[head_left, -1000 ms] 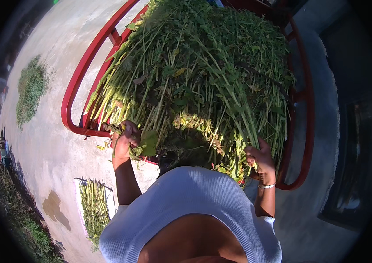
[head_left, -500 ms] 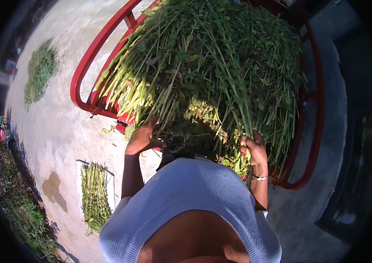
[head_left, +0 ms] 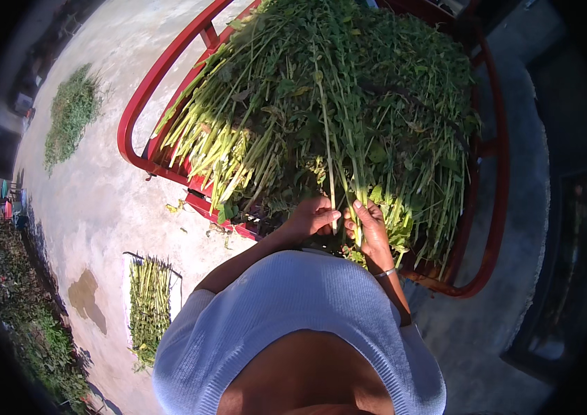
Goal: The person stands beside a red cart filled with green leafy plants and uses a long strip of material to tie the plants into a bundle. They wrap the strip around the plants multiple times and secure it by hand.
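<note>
A large heap of cut green plants (head_left: 404,104) with long pale stems fills a red metal cart bed in front of me. My left hand (head_left: 313,216) pinches the lower end of one pale plant stem (head_left: 326,131) between thumb and fingers. Just right of it, my right hand (head_left: 368,225) is closed around a few green plant stems (head_left: 357,173), whose leafy tops run away from me over the heap. The two hands are close together at the heap's near edge. Some fingertips of the right hand are hidden behind the stems.
Red rails (head_left: 127,124) of the cart curve round the heap on both sides. A flat bundle of trimmed stems (head_left: 150,304) lies on a pale sheet on the concrete at the near left. Farther left is a loose green pile (head_left: 72,114). Growing plants (head_left: 20,318) border the concrete.
My left hand has moved right, from the heap's left stem ends, and now pinches a single stem. My right hand has shifted left with its stems, so the hands are close together.
</note>
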A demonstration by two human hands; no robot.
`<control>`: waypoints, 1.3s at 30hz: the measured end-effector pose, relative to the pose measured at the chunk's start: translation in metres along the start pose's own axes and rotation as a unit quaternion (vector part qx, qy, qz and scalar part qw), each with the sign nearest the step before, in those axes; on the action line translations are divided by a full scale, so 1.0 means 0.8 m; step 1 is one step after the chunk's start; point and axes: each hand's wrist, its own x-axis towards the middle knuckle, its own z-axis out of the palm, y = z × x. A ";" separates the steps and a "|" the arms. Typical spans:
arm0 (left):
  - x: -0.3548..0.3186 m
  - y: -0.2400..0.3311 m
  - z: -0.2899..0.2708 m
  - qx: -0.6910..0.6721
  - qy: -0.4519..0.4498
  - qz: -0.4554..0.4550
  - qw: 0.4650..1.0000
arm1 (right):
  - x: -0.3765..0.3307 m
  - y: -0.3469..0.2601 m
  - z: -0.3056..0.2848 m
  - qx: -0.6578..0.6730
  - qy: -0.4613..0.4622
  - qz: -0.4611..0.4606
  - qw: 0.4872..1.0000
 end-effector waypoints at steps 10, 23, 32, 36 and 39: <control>0.031 0.009 0.011 0.277 -0.157 0.228 0.920 | 0.012 -0.011 -0.030 -0.112 0.017 -0.020 0.993; 0.226 0.038 -0.196 0.545 0.237 0.090 0.799 | -0.003 -0.077 -0.047 -0.069 0.003 0.024 0.997; 0.059 -0.148 -0.047 0.671 -0.026 -0.046 0.739 | 0.006 -0.073 -0.060 -0.083 0.004 0.020 0.996; 0.038 -0.138 -0.035 0.496 0.193 0.256 0.807 | 0.006 -0.076 -0.066 -0.086 0.011 0.014 0.996; 0.060 -0.090 -0.034 0.575 0.167 0.281 0.750 | 0.004 -0.075 -0.068 -0.079 0.003 0.016 0.997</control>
